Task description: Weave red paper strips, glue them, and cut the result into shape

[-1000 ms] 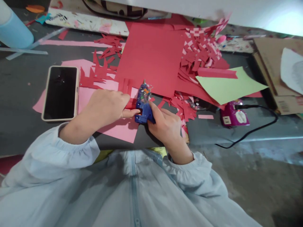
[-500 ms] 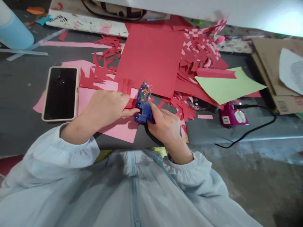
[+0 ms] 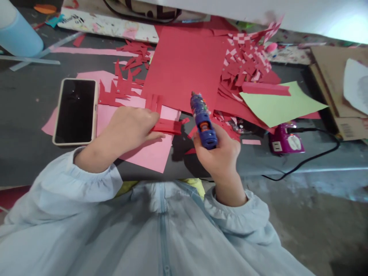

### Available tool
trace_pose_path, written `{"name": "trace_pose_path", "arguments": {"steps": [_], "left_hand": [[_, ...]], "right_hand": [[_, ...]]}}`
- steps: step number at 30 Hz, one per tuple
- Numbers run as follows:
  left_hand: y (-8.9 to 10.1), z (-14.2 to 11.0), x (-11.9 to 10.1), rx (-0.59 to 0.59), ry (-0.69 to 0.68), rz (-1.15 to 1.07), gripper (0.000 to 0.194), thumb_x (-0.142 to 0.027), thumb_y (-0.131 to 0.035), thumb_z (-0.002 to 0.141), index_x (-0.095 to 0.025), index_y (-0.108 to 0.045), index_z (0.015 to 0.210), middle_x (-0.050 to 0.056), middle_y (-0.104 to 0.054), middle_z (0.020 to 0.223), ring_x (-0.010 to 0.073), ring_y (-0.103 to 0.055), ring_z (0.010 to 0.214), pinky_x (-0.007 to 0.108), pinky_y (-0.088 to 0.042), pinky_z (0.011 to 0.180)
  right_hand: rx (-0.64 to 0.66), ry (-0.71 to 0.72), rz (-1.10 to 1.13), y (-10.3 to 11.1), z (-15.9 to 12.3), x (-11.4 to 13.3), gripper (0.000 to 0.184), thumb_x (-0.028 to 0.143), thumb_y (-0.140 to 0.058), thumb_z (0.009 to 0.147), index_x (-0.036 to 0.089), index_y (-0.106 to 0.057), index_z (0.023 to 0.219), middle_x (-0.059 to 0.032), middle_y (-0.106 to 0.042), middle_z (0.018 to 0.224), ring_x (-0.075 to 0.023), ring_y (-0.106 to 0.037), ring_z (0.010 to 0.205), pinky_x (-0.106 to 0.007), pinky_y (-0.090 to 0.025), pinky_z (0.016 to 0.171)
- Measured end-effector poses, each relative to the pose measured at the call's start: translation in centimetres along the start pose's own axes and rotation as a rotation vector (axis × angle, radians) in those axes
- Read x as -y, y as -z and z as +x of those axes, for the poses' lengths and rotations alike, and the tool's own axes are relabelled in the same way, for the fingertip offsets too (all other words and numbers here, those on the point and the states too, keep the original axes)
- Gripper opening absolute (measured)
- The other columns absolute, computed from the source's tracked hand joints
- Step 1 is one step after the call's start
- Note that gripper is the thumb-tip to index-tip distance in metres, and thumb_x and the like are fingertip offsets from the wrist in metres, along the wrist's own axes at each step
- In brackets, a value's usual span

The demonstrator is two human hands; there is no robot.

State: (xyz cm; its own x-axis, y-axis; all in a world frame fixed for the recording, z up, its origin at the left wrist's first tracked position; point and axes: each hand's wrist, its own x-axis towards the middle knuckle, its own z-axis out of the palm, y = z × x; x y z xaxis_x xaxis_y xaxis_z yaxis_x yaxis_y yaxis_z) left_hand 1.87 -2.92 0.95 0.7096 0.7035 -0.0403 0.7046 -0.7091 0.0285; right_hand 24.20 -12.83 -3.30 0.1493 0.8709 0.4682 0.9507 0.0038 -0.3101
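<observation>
My right hand (image 3: 220,153) is wrapped round a blue glue gun (image 3: 204,128), its nozzle pointing away from me and its body raised over the table. Colourful bits cling to the front of the gun. My left hand (image 3: 129,126) is closed on red paper strips (image 3: 169,125), which lie crosswise over a sheet of pink paper (image 3: 152,156). The fingertips there are partly hidden. Just beyond both hands lies a large sheet of red paper (image 3: 186,65).
A phone (image 3: 75,111) lies to the left, near red cut scraps (image 3: 119,90). Woven red-and-pink pieces (image 3: 247,57), green paper (image 3: 283,103), a purple power adapter (image 3: 287,140) with a black cord and cardboard (image 3: 330,84) are on the right. A blue bottle (image 3: 21,36) stands far left.
My right hand has moved right with the glue gun, away from the left hand, uncovering the ends of the red strips. The left hand has hardly moved.
</observation>
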Motion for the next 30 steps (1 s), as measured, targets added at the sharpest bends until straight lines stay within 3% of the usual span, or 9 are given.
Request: {"name": "trace_pose_path", "arguments": {"steps": [5,11,14,21,30], "left_hand": [[-0.2,0.0,-0.3,-0.003,0.025,-0.008,0.036,-0.051,-0.053,0.096,-0.019,-0.069,0.098,0.008,-0.074,0.09,0.0265,-0.069,0.084,0.034,-0.031,0.06],[-0.1,0.3,-0.6,-0.014,0.092,-0.023,0.036,-0.041,-0.042,0.098,-0.019,-0.071,0.094,0.008,-0.072,0.083,0.0247,-0.068,0.082,0.033,-0.032,0.061],[0.0,0.6,-0.3,-0.021,0.121,-0.058,0.035,-0.038,-0.042,0.095,-0.019,-0.071,0.088,0.007,-0.071,0.08,0.0237,-0.066,0.076,0.033,-0.029,0.058],[0.0,0.9,0.2,-0.084,0.122,-0.155,0.04,-0.037,-0.039,0.095,-0.02,-0.07,0.078,0.008,-0.067,0.068,0.0213,-0.057,0.063,0.034,-0.025,0.056],[-0.3,0.9,0.3,-0.122,0.084,-0.205,0.037,-0.035,-0.041,0.094,-0.02,-0.065,0.071,0.006,-0.06,0.061,0.02,-0.054,0.06,0.034,-0.023,0.056]], "right_hand": [[0.012,-0.111,0.139,1.1,-0.1,0.3,0.029,0.04,-0.061,0.081,0.018,-0.074,0.095,-0.0108,-0.075,0.076,-0.0247,-0.069,0.062,-0.037,-0.054,0.059],[0.321,-0.36,0.389,3.1,-0.3,0.6,0.017,0.038,-0.065,0.08,0.021,-0.068,0.083,-0.0027,-0.058,0.051,-0.0214,-0.059,0.047,-0.037,-0.051,0.054],[0.47,-0.44,0.5,4.0,-0.3,0.7,0.02,0.041,-0.064,0.08,0.022,-0.061,0.074,0.0008,-0.053,0.045,-0.0177,-0.053,0.041,-0.033,-0.045,0.047],[0.77,-0.366,0.555,3.7,-0.2,1.6,0.033,0.051,-0.06,0.084,0.022,-0.054,0.069,0.0001,-0.057,0.048,-0.015,-0.054,0.045,-0.028,-0.041,0.049],[0.806,-0.352,0.477,3.1,0.3,2.1,0.042,0.06,-0.055,0.083,0.023,-0.048,0.064,0.0001,-0.052,0.049,-0.0147,-0.05,0.046,-0.028,-0.036,0.048]]}}
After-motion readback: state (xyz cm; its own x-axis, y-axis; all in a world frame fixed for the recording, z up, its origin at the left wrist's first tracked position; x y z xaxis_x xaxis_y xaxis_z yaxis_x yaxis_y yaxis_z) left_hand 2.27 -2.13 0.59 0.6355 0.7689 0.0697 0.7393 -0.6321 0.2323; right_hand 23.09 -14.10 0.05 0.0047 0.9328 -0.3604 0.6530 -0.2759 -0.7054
